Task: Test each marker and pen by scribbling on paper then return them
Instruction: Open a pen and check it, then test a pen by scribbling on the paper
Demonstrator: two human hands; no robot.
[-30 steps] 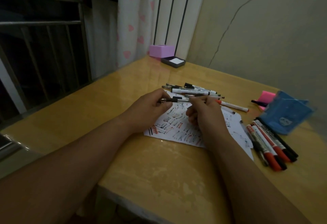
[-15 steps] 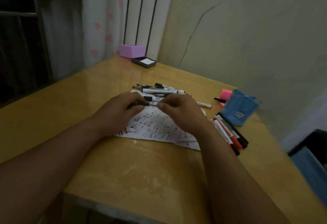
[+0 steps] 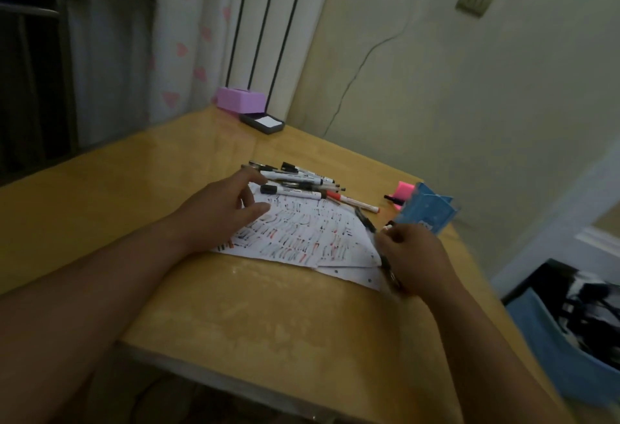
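wood table (image 3: 268, 316) | paper (image 3: 302, 232) scribbled red-black | left hand (image 3: 218, 212) fingers apart | right hand (image 3: 416, 252) fingers pinch dark pen (image 3: 367, 222)

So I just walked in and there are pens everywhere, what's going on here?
A person is testing pens on a scribble-covered paper. Their right hand grips a dark pen at the paper's right edge, beside a blue holder. The left hand rests open on the paper, near a pile of pens.

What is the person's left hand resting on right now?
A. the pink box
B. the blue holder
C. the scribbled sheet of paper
C: the left hand lies with fingers spread on the scribbled paper, while the right hand grips a dark pen at the sheet's right edge.
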